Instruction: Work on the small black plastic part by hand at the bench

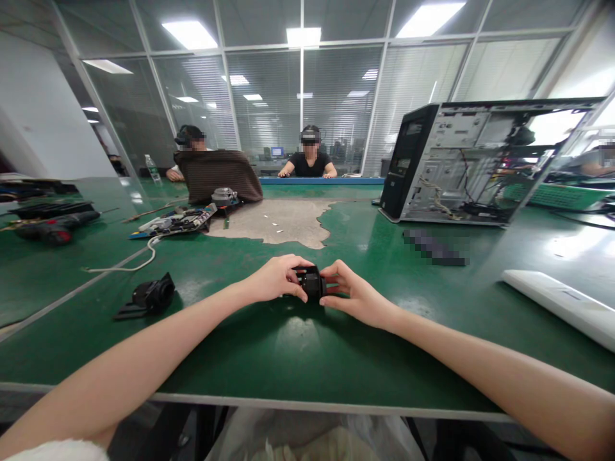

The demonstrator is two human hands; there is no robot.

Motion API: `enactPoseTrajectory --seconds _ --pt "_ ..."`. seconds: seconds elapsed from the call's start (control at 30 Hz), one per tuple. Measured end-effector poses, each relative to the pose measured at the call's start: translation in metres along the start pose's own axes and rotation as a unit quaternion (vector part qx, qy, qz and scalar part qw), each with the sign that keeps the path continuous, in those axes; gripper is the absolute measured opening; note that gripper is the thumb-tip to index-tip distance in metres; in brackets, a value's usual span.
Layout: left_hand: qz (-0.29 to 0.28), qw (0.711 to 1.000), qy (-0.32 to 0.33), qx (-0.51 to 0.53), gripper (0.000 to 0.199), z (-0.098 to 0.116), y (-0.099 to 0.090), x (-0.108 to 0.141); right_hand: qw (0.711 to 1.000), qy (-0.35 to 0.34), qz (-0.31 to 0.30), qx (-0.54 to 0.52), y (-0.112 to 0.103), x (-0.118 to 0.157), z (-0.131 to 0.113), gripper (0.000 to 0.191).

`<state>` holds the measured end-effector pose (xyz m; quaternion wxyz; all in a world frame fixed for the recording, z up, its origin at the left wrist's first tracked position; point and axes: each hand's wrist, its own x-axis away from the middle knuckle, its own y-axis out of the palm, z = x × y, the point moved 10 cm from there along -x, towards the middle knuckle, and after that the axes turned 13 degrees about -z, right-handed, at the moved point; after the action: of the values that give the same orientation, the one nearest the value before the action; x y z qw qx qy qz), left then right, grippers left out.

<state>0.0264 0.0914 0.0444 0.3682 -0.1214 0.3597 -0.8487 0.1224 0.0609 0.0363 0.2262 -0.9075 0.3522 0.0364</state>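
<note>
Between both hands, just above or on the green table (230, 346), is a small black part (313, 285) with a boxy body and a flat rim on its right side. My left hand (276, 280) grips it from the left with thumb and fingers. From the right, my right hand (353, 291) pinches its rim side, thumb below and fingers above. Some of the part is hidden behind the fingers. A similar black piece with a round opening and a flat plate (150, 296) lies to the left, beyond my left forearm.
An opened computer case (408, 163) stands at the right, with a white panel (562, 301) nearer. Circuit boards (177, 221), a brown draped cover (216, 173) and a power drill (57, 227) are at the left. Two people (312, 163) sit across the table.
</note>
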Motion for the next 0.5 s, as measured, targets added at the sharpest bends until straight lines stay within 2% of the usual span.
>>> enactPoseTrajectory --seconds 0.2,0.4,0.5 --pt "0.001 1.0 -0.003 0.009 0.063 -0.0017 0.0 -0.0002 1.0 0.0 0.029 0.009 -0.0055 -0.0005 0.0008 0.017" --pt "-0.002 1.0 -0.006 0.004 0.064 -0.0011 0.0001 -0.0001 0.999 0.031 0.023 0.003 -0.0066 -0.0012 0.0069 0.028" --pt "-0.003 1.0 -0.004 0.01 0.065 -0.0008 0.0004 0.0 1.0 0.017 0.009 -0.003 -0.0028 -0.0003 0.003 0.028"
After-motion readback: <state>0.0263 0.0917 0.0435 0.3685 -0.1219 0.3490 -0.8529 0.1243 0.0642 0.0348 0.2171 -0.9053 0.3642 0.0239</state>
